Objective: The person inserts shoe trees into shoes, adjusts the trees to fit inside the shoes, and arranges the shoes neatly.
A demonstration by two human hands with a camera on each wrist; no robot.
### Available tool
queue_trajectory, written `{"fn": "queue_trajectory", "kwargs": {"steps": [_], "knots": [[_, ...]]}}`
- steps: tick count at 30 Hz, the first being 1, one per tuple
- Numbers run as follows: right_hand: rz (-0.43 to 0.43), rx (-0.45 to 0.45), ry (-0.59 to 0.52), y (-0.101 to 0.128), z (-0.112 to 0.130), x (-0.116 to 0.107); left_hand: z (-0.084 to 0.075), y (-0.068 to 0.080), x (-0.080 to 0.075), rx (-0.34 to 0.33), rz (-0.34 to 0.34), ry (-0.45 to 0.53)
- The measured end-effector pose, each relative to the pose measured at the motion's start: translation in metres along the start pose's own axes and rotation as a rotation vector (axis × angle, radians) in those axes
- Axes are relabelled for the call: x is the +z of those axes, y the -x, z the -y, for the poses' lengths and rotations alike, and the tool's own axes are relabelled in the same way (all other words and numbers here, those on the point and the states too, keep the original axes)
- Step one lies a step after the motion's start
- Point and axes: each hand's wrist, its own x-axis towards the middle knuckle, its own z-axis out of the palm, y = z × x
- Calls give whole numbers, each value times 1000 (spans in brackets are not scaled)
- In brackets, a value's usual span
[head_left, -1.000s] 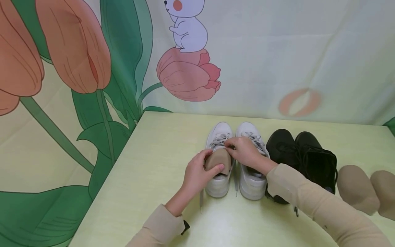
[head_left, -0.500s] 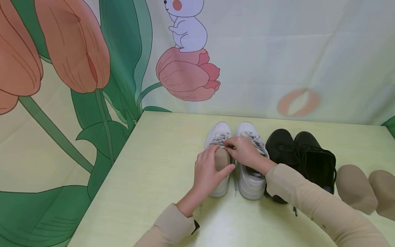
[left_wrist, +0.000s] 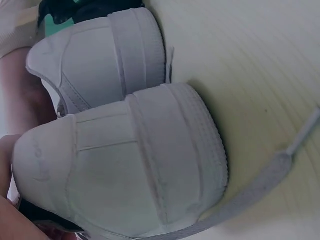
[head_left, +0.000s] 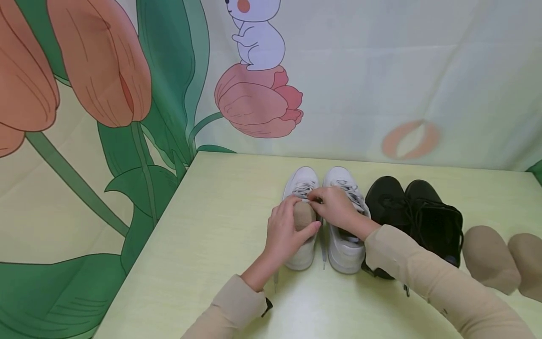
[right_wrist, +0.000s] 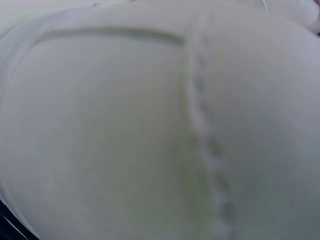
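Spread wide across the scene: a pale yellow-green tabletop (head_left: 211,245), backed by a cloth backdrop printed with orange tulips and a white cartoon rabbit (head_left: 106,70). Lined up along the far half of the table, toes to the backdrop and heels toward the person: a pair of black lace-up sneakers (head_left: 412,216) on the right, then a pair of white lace-up sneakers, side by side and touching. Parked at the right edge, apart from the shoes: two spare tan rounded fabric shoe stuffers (head_left: 499,266), apparently kept in reach for the black pair.

Sitting in the mouth of the left white leather sneaker (head_left: 301,254): a third tan rounded fabric stuffer (head_left: 303,215), part sunk into the opening, its rear bulging above the collar. Loose grey lace ends trailing off the heels onto the table, so the throat looks slack enough to take the filler.

Left hand (head_left: 287,234) cupped over the stuffer's back, fingers curled round it on one side and thumb on the other, wrist low behind the heel, forearm in a beige sleeve running back toward the body. In the left wrist view, only the two white heel counters (left_wrist: 135,165) and a lace on the table.

Right hand (head_left: 336,207) reaching across the right white leather sneaker (head_left: 345,245), fingertips pinched at the tongue and laces of the left one, seemingly holding the throat open. Right wrist view filled with blurred white leather; no fingers shown there.
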Motion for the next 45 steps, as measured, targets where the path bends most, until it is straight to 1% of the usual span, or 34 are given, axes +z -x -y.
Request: {"fn": "queue_trajectory", "kwargs": {"steps": [14, 19, 21, 23, 26, 29, 32, 35, 38, 45], "knots": [[-11, -21, 6, 1, -1, 1, 3, -3, 1, 10, 68, -27], [-13, -32, 7, 0, -2, 3, 4, 0, -6, -4, 127, -21], [-14, -37, 5, 0, -2, 3, 3, 2, -11, -19, 137, -20], [-17, -37, 4, 0, -2, 3, 1, 4, -15, -34, 126, -48], [-21, -47, 5, 0, -2, 2, -4, 8, -20, -41, 83, -142], [-23, -51, 4, 0, -1, 2, -10, 12, -21, -23, 41, -247], [-23, -50, -1, 0, 0, 2, -13, 15, -20, 8, -1, -306], [-23, -50, -2, 1, -1, 2, -14, 15, -17, 23, -39, -322], [-21, -40, -2, 1, -1, 2, -13, 15, -15, 32, -61, -314], [-21, -12, -5, 1, -1, 0, -12, 11, -13, 52, -73, -342]]}}
